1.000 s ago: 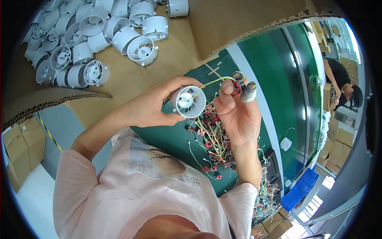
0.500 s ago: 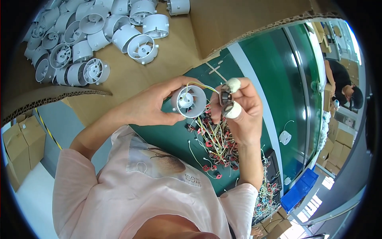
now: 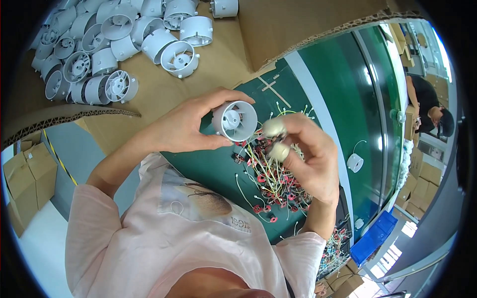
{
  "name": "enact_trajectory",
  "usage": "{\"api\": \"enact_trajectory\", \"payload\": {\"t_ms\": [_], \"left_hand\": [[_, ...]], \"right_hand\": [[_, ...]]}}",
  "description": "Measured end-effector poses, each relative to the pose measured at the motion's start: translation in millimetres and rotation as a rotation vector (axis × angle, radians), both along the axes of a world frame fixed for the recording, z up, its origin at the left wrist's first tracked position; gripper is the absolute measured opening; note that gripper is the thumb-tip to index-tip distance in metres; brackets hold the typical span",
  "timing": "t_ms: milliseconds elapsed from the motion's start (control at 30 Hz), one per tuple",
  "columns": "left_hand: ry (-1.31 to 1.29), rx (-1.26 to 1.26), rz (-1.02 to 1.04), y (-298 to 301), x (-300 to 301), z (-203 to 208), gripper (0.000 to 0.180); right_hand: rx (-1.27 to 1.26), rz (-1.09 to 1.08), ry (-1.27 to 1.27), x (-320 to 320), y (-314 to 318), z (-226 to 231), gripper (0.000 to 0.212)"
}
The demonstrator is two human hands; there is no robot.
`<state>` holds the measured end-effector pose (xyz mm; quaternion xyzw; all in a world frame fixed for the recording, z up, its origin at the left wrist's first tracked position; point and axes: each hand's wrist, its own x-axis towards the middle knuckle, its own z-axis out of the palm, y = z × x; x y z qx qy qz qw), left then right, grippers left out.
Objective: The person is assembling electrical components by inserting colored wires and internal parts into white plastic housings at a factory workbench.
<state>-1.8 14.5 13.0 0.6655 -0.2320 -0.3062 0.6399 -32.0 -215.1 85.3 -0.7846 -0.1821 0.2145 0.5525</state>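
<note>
My left hand (image 3: 181, 124) is wrapped round a white plastic fan housing (image 3: 217, 120), a short round tube with a spoked hub inside. Its open end faces up toward me. Just right of it, my right hand (image 3: 315, 161) wears pale finger covers (image 3: 278, 152) on thumb and index finger. Those two fingertips pinch a small dark motor part, mostly hidden between them and blurred. Beneath the right hand lies a heap of small red-and-black motor coils (image 3: 261, 179) with thin yellow and white wires, spread on the dark green worktop (image 3: 218, 171).
A cardboard box (image 3: 218, 64) at the upper left holds many white fan housings (image 3: 180, 58). Along the right runs a green conveyor belt (image 3: 343, 99) carrying one wired housing (image 3: 355, 162). A blue bin (image 3: 373, 238) stands lower right. Another person (image 3: 425, 102) works beyond the belt.
My right hand has moved slightly down and turned palm-down, still pinching the dark part. The wire loop over the housing no longer shows. My left hand holds the housing in nearly the same place.
</note>
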Motion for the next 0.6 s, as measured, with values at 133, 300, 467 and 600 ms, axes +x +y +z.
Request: {"api": "enact_trajectory", "payload": {"t_ms": [133,300,467,600], "left_hand": [[-0.327,0.108,0.062,-3.3,-3.8,3.8,0.06],[-0.654,0.164,0.103,-12.3,-6.8,6.9,0.063],[-0.509,0.152,0.141,-13.0,-12.3,8.2,0.065],[-0.46,0.173,0.126,-14.4,-13.7,10.3,0.066]], "right_hand": [[-0.268,-0.374,-0.001,-9.4,12.9,0.0,0.029],[-0.333,-0.211,-0.334,-12.5,30.4,-10.6,0.032],[-0.379,-0.212,-0.581,-14.1,28.0,-25.9,0.035],[-0.331,-0.204,-0.634,-11.9,31.3,-31.2,0.034]]}}
